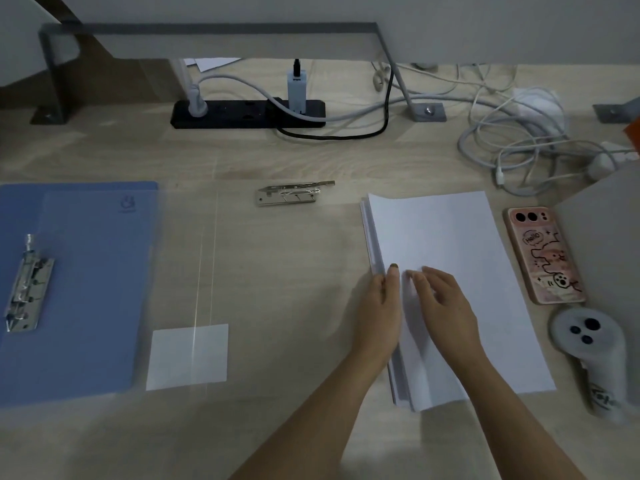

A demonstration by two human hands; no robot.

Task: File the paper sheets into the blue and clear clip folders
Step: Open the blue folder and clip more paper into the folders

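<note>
A stack of white paper sheets (446, 258) lies on the desk at centre right. My left hand (379, 317) grips the stack's left edge, thumb on top, lifting some sheets. My right hand (441, 299) rests flat on the top sheet, fingers spread. At far left the blue clip folder (90, 271) lies open with its metal clip (29, 282) on its left side. The clear clip folder (242, 271) lies open across the desk's middle, overlapping the blue one; its metal clip (292, 194) sits at the far edge and a white label (187, 356) near the front.
A phone in a pink case (543, 254) and a white controller (595, 355) lie right of the paper. A black power strip (247, 114) and tangled white cables (519, 140) sit at the back. A grey box (609, 237) stands at the right edge.
</note>
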